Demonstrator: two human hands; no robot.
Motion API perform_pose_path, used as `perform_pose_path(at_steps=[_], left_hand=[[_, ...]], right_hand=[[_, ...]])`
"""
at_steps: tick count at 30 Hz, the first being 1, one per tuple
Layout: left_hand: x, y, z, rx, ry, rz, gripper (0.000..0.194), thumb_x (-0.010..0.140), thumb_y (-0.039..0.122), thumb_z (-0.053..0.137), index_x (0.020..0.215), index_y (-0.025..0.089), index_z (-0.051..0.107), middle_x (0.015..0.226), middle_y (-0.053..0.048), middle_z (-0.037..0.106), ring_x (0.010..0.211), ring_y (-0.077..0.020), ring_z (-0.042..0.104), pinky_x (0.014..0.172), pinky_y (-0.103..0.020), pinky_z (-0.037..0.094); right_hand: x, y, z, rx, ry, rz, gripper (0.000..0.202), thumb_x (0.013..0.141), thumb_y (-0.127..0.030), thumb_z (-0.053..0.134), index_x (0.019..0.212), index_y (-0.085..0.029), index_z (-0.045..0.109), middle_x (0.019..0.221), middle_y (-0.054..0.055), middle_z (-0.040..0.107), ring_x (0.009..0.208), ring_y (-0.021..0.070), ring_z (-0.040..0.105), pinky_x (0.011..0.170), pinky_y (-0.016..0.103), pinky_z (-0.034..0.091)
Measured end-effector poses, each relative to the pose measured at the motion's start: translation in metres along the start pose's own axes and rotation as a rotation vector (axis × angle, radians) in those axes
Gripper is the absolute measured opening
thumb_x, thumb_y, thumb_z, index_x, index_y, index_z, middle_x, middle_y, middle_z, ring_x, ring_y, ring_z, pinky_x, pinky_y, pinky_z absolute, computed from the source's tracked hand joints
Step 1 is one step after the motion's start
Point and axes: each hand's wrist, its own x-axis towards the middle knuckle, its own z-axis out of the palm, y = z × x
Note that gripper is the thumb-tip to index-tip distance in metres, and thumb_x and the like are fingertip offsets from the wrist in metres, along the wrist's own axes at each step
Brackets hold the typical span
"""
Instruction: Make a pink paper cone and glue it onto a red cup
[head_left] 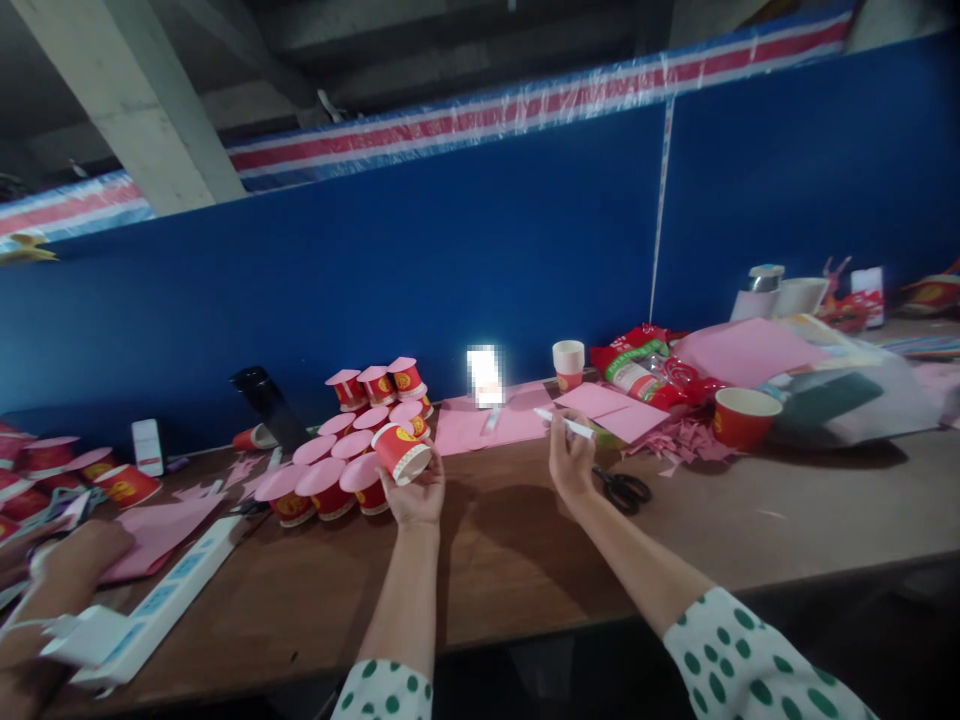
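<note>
A red paper cup (pixel 400 455) with a gold print lies tilted in my left hand (pixel 420 495), its pale base turned toward me. My right hand (pixel 571 455) is closed around a white pen (pixel 564 423), whose tip points up and to the left. Just left of the held cup stand several upturned red cups with pink paper discs (pixel 322 478) on top. Pink paper sheets (pixel 457 425) lie behind and between my hands. Beside my right wrist rests a pair of black scissors (pixel 622 490).
Pink paper shreds (pixel 686 440), a red snack bag (pixel 637 365) and another red cup (pixel 746 418) sit to the right. A white power strip (pixel 169 605) lies front left, near a co-worker's hand (pixel 90 555). A black bottle (pixel 266 405) leans at the back.
</note>
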Motion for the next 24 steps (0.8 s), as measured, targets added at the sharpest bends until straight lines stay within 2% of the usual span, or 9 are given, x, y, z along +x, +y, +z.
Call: perform_pose_path(at_steps=[7, 18, 24], left_hand=[[0.0, -0.002, -0.001, -0.018, -0.044, -0.027, 0.05, 0.079, 0.051, 0.043, 0.112, 0.015, 0.053, 0.107, -0.013, 0.062, 0.105, -0.0242, 0.055, 0.079, -0.036, 0.05], [0.001, -0.002, -0.002, -0.036, -0.01, -0.028, 0.051, 0.08, 0.053, 0.04, 0.111, 0.015, 0.055, 0.105, -0.013, 0.063, 0.102, -0.0242, 0.057, 0.079, -0.037, 0.05], [-0.002, -0.01, 0.004, 0.071, 0.063, -0.041, 0.047, 0.079, 0.054, 0.042, 0.102, 0.016, 0.06, 0.092, -0.011, 0.066, 0.091, -0.0228, 0.062, 0.075, -0.037, 0.052]], right_hand=[[0.0, 0.0, -0.001, -0.033, -0.003, -0.002, 0.021, 0.086, -0.035, 0.042, 0.079, -0.017, 0.051, 0.069, 0.004, 0.062, 0.064, 0.0155, 0.061, 0.059, 0.027, 0.046], [0.001, 0.002, -0.001, -0.044, -0.064, -0.07, 0.017, 0.086, -0.03, 0.041, 0.076, -0.018, 0.047, 0.073, 0.005, 0.06, 0.063, 0.0137, 0.058, 0.053, 0.023, 0.044], [-0.004, -0.001, 0.0, -0.033, -0.093, -0.047, 0.016, 0.087, -0.032, 0.041, 0.08, -0.018, 0.047, 0.071, 0.004, 0.061, 0.062, 0.0142, 0.059, 0.055, 0.023, 0.044]])
